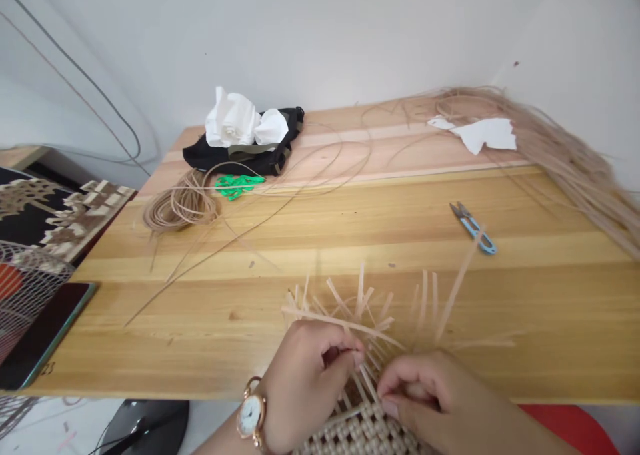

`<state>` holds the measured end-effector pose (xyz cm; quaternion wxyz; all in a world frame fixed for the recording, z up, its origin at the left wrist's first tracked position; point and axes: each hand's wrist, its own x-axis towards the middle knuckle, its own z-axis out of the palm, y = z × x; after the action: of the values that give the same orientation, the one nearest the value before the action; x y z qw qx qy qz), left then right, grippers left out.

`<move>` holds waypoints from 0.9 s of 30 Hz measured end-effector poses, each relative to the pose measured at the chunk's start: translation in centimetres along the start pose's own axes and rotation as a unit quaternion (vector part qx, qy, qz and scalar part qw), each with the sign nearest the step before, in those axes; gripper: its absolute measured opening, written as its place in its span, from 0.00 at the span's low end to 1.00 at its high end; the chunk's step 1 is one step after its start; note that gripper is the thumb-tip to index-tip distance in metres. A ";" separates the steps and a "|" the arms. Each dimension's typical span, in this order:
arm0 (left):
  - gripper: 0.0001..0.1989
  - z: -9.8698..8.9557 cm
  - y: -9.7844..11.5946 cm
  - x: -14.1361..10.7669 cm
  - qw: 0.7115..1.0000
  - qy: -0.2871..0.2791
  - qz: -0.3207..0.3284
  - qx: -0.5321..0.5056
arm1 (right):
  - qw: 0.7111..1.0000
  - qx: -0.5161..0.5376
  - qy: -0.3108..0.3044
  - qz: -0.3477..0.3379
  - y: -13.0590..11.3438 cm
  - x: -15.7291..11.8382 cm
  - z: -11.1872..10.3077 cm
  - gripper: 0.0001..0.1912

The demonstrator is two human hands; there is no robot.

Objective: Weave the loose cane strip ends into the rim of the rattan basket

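A partly woven piece of pale, flat strips (367, 432) lies at the table's front edge, with loose strip ends (361, 295) fanning out beyond it. My left hand (315, 375), with a watch (251, 415) on its wrist, is closed in a pinch on a weaving strip above the weave. Thumb and fingers of my right hand (425, 395) are pressed together at the right edge of the weave, close to the strips. Exactly what the right fingertips grip is hidden. One longer strip (457, 288) slants up past the right hand.
Blue-handled thread snips (475, 230) lie right of centre. Behind are a coil of cane (180, 205), green netting (237, 186), a black bag (260, 160) with white tissue (233, 118), and a long strand bundle (565, 148). A phone (47, 335) rests at the left edge.
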<state>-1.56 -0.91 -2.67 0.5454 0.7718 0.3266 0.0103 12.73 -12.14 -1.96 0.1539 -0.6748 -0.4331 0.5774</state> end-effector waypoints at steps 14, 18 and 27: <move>0.10 -1.8 0.5 -0.2 0.969 0.090 0.025 0.229 | 0.679 -0.468 0.421 -0.378 3.2 -2.3 -2.9 0.23; 0.04 -0.5 1.5 1.5 0.975 -0.043 0.096 0.197 | 0.685 -0.455 0.414 -0.390 2.5 -2.2 -3.1 0.22; 0.06 -0.6 0.6 2.6 0.985 -0.163 0.028 -0.047 | 0.693 -0.451 0.391 -0.404 3.4 0.0 -2.8 0.19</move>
<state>0.61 0.78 -2.79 0.6263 0.7456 0.2112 -0.0852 16.67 -13.27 -3.57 0.2054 -0.5876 -0.7732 -0.1210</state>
